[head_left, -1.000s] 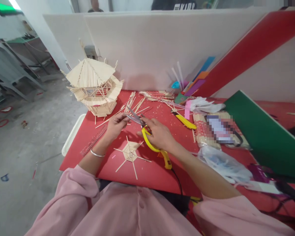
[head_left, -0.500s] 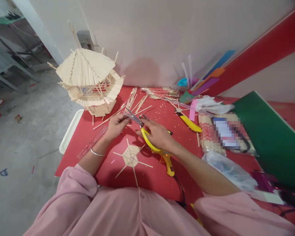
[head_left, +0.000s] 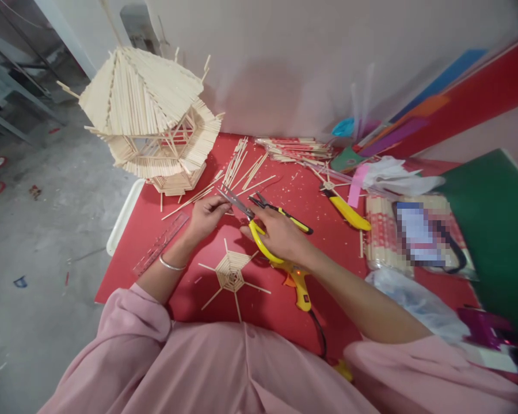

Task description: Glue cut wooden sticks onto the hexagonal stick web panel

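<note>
Across the red surface (head_left: 185, 293), the open room is a modest patch around the two hands, with the left edge dropping to the floor and the near edge close against the pink clothing, so offcuts seem best dropped inward. The stick-built pagoda model (head_left: 151, 115) fills the far left corner; its jutting poles and eaves ask for a wide berth. The hexagonal stick web (head_left: 233, 273) lies flat just nearer the body than the hands, one spoke running to the clothing, so leaning forward could nudge it.

The right hand (head_left: 274, 233) is wrapped around the yellow handles of the scissors (head_left: 242, 208), which are raised mid-surface with blades slightly parted, pointing away and leftward. The left hand (head_left: 208, 218) has thumb and fingers pressed in a pinch beside those blades. To snip well, hold the fingertips clear of the closing line, work nearer the pivot than the tips, and brace both wrists.

The glue gun (head_left: 302, 287) sits just beside and partly under the right forearm, its light glowing; the nozzle may be hot, so lift the arm rather than drag it. The pliers (head_left: 296, 222) lie just beyond the right hand, narrowing that side. Whatever the left pinch holds is too small to make out
</note>
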A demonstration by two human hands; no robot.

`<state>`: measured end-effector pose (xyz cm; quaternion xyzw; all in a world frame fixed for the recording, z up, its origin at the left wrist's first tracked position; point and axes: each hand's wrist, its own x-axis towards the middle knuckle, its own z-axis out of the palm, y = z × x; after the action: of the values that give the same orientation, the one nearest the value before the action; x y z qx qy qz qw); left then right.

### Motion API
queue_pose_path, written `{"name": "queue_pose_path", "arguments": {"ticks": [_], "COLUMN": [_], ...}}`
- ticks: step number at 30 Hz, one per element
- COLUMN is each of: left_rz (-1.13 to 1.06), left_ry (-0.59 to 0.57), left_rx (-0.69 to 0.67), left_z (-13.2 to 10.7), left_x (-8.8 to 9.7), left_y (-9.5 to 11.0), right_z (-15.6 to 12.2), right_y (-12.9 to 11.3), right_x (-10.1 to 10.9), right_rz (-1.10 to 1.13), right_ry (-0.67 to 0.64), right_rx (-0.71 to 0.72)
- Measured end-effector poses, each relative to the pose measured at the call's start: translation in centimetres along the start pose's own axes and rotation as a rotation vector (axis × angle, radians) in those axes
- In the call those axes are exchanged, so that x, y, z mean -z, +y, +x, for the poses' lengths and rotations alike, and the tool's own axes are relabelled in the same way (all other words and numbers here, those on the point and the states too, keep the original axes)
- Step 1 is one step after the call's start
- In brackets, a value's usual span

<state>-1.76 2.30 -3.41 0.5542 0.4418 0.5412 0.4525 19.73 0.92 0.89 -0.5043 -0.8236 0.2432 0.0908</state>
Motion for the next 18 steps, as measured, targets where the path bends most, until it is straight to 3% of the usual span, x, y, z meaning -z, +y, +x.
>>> {"name": "queue_pose_path", "arguments": {"ticks": [9,14,18], "left_rz": [0.045,-0.005,0.020], "left_ry": [0.024,-0.019,-0.028], "left_rx": [0.017,0.050,0.040], "left_z": [-0.25,-0.19,-0.22], "left_x": [-0.31,-0.30,-0.07], "left_y": [-0.43,0.08,0.39], "right_z": [-0.42,-0.52,-0.54], "right_y": [-0.48,-0.17,-0.42], "right_x": [-0.26,0.31,0.54], "right_rz": [0.087,-0.024,-0.077], "right_ry": [-0.029,0.022,-0.010], "right_rx": [-0.087,-0.112,-0.094]}}
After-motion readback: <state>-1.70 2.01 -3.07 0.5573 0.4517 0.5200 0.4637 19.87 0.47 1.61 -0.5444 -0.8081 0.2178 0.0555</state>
